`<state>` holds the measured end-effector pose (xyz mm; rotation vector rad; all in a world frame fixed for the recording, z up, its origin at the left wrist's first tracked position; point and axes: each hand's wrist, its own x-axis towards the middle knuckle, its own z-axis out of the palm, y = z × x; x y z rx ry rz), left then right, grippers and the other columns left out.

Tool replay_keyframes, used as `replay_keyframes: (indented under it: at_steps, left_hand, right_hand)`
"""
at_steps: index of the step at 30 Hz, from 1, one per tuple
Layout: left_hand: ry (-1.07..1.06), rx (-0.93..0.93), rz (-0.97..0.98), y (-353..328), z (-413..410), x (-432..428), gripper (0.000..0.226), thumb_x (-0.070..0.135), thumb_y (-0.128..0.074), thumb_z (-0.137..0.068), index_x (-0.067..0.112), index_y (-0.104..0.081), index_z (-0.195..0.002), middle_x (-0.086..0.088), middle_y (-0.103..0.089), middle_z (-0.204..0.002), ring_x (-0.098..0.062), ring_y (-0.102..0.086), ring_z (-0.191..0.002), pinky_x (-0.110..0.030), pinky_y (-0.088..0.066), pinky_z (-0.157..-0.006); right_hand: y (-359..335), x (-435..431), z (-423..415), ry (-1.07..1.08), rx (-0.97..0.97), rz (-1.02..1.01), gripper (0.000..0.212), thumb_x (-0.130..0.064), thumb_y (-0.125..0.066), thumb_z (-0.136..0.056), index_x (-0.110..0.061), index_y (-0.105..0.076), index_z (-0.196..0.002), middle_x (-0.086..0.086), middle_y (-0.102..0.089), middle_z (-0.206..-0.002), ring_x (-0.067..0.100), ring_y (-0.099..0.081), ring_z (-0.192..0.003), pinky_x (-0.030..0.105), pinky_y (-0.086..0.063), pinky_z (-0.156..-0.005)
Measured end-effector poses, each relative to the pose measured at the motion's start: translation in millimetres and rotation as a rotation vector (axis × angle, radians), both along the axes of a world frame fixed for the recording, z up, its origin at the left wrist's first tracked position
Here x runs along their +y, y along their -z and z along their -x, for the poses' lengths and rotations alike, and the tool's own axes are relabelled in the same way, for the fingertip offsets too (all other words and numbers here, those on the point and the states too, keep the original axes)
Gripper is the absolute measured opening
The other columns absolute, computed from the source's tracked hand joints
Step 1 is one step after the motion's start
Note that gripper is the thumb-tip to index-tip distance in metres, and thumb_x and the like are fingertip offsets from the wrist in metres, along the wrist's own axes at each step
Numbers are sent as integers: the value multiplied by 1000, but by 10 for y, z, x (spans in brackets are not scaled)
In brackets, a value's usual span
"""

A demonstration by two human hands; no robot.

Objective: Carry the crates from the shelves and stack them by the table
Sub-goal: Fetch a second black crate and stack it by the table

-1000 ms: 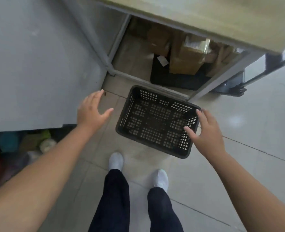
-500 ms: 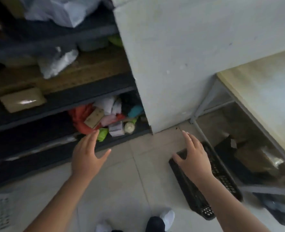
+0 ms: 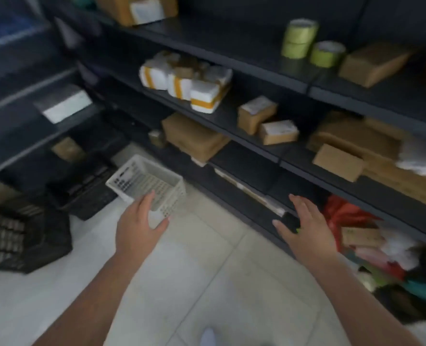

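A white perforated crate (image 3: 147, 186) sits on the tiled floor at the foot of the dark shelves (image 3: 257, 151). My left hand (image 3: 138, 224) hovers in front of its near edge, fingers apart, holding nothing. My right hand (image 3: 304, 227) is spread open in the air near the lowest shelf, also empty. A black crate (image 3: 24, 239) lies tipped on the floor at the far left. Another black crate (image 3: 87, 193) rests low between it and the white one, partly under the left shelf unit.
The shelves carry cardboard boxes (image 3: 194, 137), white parcels with yellow tape (image 3: 184, 81) and rolls of green tape (image 3: 299, 37). Colourful bags and cloth (image 3: 371, 245) fill the bottom shelf at right. Pale floor tiles (image 3: 207, 283) stretch below my arms.
My view has swung left from the table and the black crate on the floor there to the shelves. Both hands stay empty and spread; the left one is now near a white crate.
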<state>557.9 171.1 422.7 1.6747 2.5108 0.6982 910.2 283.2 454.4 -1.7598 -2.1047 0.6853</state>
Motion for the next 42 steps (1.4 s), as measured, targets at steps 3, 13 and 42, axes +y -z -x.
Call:
replay_keyframes:
  at_steps: [3, 13, 42]
  left_hand:
    - [-215, -19, -7, -69, 544, -243, 80, 60, -53, -77, 10, -51, -139, -17, -59, -133, -35, -57, -121, -45, -46, -97]
    - [-799, -29, -14, -266, 1672, -960, 74, 45, -73, -81, 13, -47, -143, -13, -56, -138, -34, -56, -121, -48, -47, -97]
    - [-1340, -375, 81, 1413, 7210, -1816, 75, 58, -59, -85, 24, -35, -148, -4, -45, -147, -27, -50, -129, -50, -47, -98]
  right_hand:
    - [-9, 325, 833, -203, 9, -20, 75, -49, -68, -84, -23, -40, -149, 7, -43, -150, 28, -43, -134, 45, -43, -104]
    - [-33, 953, 3140, -699, 55, 41, 68, -44, -67, -87, -23, -42, -146, 3, -44, -148, 23, -44, -133, 42, -42, -105]
    - [1230, 563, 10582, -1120, -44, 7, 55, -41, -56, -95, -21, -45, -145, 3, -50, -144, 21, -50, -127, 36, -46, -100]
